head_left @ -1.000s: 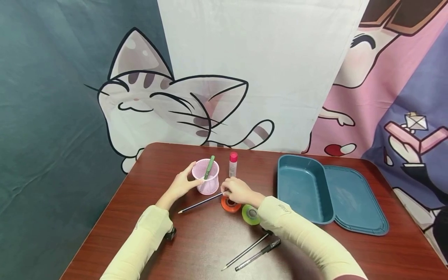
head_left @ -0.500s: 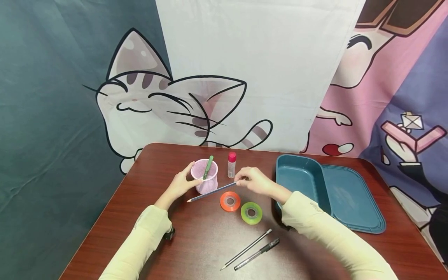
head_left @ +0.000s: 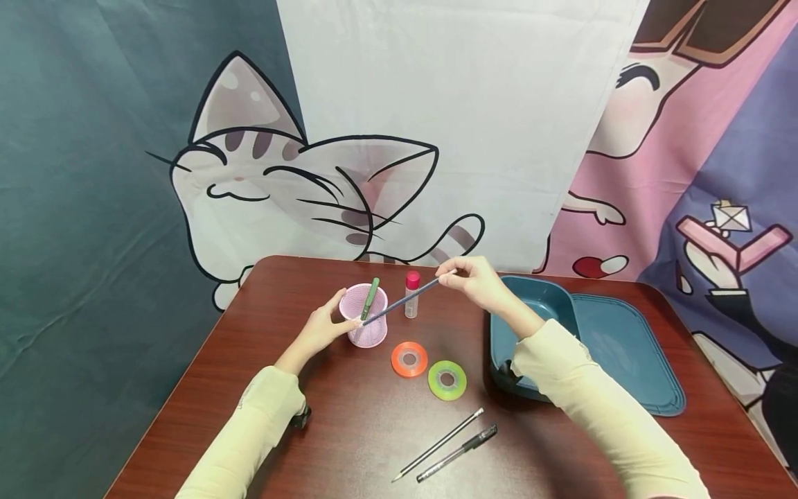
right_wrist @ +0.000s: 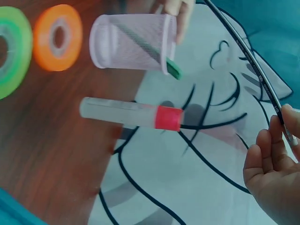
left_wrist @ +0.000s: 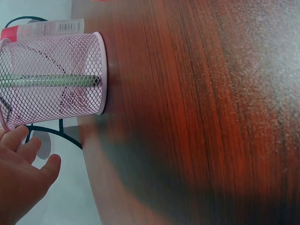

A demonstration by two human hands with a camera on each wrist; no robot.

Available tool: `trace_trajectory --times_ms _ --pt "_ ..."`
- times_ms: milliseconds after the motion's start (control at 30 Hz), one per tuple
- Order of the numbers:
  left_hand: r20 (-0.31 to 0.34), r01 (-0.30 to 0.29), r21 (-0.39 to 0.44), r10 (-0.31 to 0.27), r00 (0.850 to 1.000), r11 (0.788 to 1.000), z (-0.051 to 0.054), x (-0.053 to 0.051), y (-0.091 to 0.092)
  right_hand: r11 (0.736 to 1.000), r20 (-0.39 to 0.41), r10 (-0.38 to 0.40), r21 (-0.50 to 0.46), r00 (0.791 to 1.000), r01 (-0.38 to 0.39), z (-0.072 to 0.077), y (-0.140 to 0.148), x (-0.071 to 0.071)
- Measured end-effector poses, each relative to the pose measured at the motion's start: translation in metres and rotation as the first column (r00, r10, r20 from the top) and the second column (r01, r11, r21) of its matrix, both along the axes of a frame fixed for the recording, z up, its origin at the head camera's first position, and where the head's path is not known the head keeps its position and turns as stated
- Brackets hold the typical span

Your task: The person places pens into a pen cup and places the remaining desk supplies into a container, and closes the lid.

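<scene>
In the head view my left hand (head_left: 319,328) grips the rim of a pink mesh pen holder (head_left: 368,338) standing on the table. A green pen (head_left: 370,298) leans inside the holder. My right hand (head_left: 475,283) pinches a dark blue pencil (head_left: 406,299) near its end, raised above the table. It slants down to the left, its lower tip near the holder's rim and my left thumb. The right wrist view shows the pencil (right_wrist: 253,63) between the fingertips of the right hand (right_wrist: 279,164). Behind the pencil stands a glue stick (head_left: 413,280) with a red cap.
Orange tape (head_left: 409,343) and green tape (head_left: 447,396) rolls lie in front of the holder. A silver pencil (head_left: 438,445) and a black pen (head_left: 458,453) lie nearer. At right are a blue box (head_left: 501,339) and its lid (head_left: 630,346), partly behind the right arm.
My right hand has lifted the pencil off the table and moved right and up, tilting it so its tip comes to the holder. The left hand keeps its hold.
</scene>
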State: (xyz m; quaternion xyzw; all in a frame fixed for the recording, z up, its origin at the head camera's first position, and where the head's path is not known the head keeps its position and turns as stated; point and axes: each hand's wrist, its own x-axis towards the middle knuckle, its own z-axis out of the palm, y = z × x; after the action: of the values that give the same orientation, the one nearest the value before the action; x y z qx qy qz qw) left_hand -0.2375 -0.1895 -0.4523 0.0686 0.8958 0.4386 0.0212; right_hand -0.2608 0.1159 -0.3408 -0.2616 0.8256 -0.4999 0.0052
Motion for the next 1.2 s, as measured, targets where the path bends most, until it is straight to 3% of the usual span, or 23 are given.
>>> trace_trajectory --times_ms 233,367,533,700,933,1200 --pt "-0.015 0.002 0.000 -0.002 1.000 1.000 0.000 0.000 0.000 0.978 0.093 -0.111 -0.167 0.989 0.126 0.015 -0.005 -0.004" --pt "-0.013 0.002 0.001 -0.002 1.000 1.000 0.000 0.001 0.000 0.949 0.158 -0.161 -0.247 0.974 0.197 0.013 -0.014 -0.009" --pt "-0.012 0.000 -0.016 -0.001 1.000 1.000 0.000 0.002 0.001 0.924 0.183 -0.194 -0.297 0.964 0.243 0.003 -0.025 -0.020" --pt "-0.008 0.005 -0.004 -0.005 1.000 1.000 0.001 0.001 0.001 0.931 0.169 -0.221 -0.257 0.961 0.259 -0.002 -0.035 -0.027" --pt "-0.025 0.010 -0.003 -0.010 1.000 1.000 0.001 0.000 0.001 0.961 0.144 -0.229 -0.126 0.963 0.248 -0.006 -0.047 -0.032" --pt "-0.024 0.004 -0.008 -0.004 1.000 1.000 0.002 0.000 0.001 0.966 0.155 -0.239 -0.062 0.959 0.251 -0.015 -0.056 -0.038"
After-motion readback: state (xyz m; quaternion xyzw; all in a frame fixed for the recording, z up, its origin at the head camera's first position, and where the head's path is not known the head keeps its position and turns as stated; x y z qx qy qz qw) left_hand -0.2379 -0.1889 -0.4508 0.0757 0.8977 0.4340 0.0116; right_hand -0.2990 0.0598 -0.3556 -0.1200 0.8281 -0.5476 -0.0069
